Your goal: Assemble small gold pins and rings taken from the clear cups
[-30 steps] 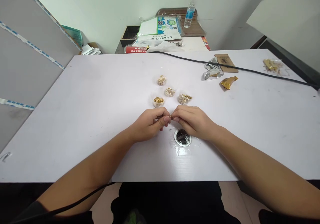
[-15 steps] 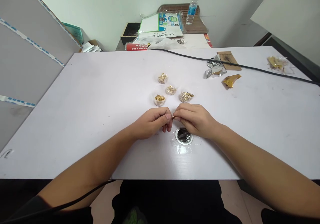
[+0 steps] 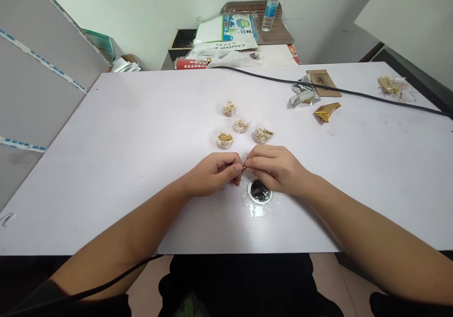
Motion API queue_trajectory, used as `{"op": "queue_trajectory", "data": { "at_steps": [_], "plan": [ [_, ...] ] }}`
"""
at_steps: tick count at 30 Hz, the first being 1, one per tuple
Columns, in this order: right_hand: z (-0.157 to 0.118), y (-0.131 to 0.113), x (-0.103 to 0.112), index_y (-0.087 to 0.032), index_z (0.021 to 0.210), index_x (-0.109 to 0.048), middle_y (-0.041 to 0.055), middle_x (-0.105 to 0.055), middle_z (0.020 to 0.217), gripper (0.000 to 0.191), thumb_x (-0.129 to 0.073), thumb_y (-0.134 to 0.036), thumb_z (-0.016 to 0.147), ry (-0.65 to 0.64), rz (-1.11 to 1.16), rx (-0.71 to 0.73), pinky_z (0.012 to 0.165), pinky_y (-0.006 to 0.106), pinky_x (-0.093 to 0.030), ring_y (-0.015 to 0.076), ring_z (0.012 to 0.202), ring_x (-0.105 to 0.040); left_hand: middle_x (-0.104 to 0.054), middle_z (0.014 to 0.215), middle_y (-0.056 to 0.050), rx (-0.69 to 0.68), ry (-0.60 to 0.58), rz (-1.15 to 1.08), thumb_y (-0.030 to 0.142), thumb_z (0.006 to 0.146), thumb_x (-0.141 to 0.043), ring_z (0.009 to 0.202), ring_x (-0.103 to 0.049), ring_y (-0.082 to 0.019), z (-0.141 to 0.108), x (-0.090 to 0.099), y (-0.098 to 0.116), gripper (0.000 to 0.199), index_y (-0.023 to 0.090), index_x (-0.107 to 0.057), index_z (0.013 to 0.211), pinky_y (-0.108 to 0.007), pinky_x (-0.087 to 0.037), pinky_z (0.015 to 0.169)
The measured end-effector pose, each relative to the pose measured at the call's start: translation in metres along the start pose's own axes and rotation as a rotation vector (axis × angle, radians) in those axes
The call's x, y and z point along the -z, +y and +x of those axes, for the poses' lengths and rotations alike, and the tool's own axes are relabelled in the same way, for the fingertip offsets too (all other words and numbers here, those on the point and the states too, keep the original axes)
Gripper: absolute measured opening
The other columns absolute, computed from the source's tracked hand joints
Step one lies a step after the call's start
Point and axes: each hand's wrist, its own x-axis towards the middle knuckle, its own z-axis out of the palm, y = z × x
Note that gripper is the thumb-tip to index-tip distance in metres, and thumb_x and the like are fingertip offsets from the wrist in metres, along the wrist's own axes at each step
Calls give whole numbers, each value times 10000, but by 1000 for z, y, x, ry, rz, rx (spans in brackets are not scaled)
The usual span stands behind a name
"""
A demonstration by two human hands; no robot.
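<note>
My left hand (image 3: 220,173) and my right hand (image 3: 278,170) meet over the white table, fingertips pinched on a tiny gold-coloured piece (image 3: 244,168) between them. Its shape is mostly covered by the fingers. Beyond the hands stand several small clear cups of gold pieces: one at the left front (image 3: 225,140), one at the right (image 3: 263,135), one in the middle (image 3: 241,126) and one farther back (image 3: 229,109). Just below my right hand, a round dark disc with a pale rim (image 3: 260,191) lies under clear tape.
A black cable (image 3: 276,79) crosses the back of the white table (image 3: 106,166). Silver foil (image 3: 303,100), a gold packet (image 3: 327,112), brown card (image 3: 323,83) and a clear bag (image 3: 392,87) lie back right. A water bottle (image 3: 271,15) stands behind the table.
The camera view has shifted slightly. Both hands stay together in nearly the same place, and the small gold piece between the fingertips looks slightly turned.
</note>
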Motion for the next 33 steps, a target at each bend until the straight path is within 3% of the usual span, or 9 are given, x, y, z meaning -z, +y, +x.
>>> {"op": "queue_trajectory", "data": {
  "at_steps": [9, 20, 26, 33],
  "plan": [
    [1, -3, 2, -142, 807, -627, 46, -615, 768, 199, -477, -81, 922, -55, -157, 14, 554, 257, -369, 125, 650, -488, -515, 646, 13, 67, 64, 156, 298, 955, -476, 525, -390, -64, -1, -2, 6, 282, 133, -508, 728, -199, -329, 489],
    [2, -8, 6, -146, 738, -587, 26, -517, 701, 259, -448, -123, 956, -185, -204, -11, 550, 268, -329, 126, 629, -405, -427, 620, 29, 1, 3, 250, 251, 928, -489, 555, -358, -76, 1, 2, 1, 248, 149, -450, 705, -212, -308, 521],
    [0, -5, 5, -146, 793, -582, 27, -540, 731, 227, -448, -144, 977, -206, -106, -20, 568, 258, -350, 119, 639, -425, -428, 625, 28, 6, -54, 212, 282, 934, -489, 549, -363, -77, 0, 4, 1, 258, 154, -436, 717, -215, -316, 520],
    [2, -8, 5, -144, 802, -552, 32, -540, 735, 208, -456, -147, 986, -191, 196, -58, 613, 229, -413, 108, 665, -483, -513, 677, -2, -32, -137, 64, 365, 969, -510, 581, -424, -74, 0, 6, 0, 322, 143, -462, 741, -203, -358, 536]
  ]
}}
